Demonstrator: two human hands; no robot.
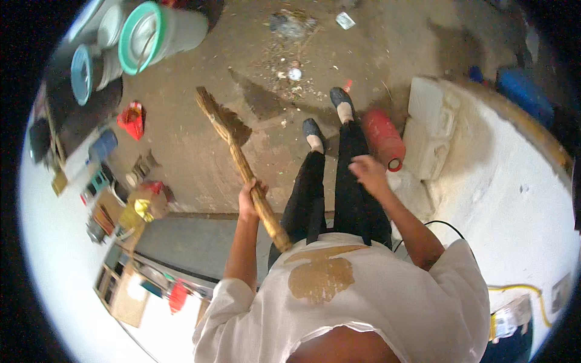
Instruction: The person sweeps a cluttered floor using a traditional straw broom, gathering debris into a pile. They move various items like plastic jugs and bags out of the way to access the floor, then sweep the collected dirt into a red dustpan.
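Note:
My left hand (pixel 249 199) is closed around the handle of a straw broom (pixel 243 165). The broom slants from near my shirt up and left, its bristle end raised over the brown floor. My right hand (pixel 368 174) holds nothing; it hangs in front of my right leg, slightly blurred, with its fingers partly bent. A heap of swept-looking debris (pixel 297 84) lies on the floor beyond my feet, with scraps, a round whitish piece and a crumpled clear plastic bag (pixel 292 25) farther out.
A red gas cylinder (pixel 383 136) lies or stands close by my right foot, beside a whitish block (pixel 431 131). Buckets with green (pixel 161 38) and blue rims (pixel 81 75) are at upper left. A red bag (pixel 132 120), a blue container (pixel 103 145) and clutter line the left wall.

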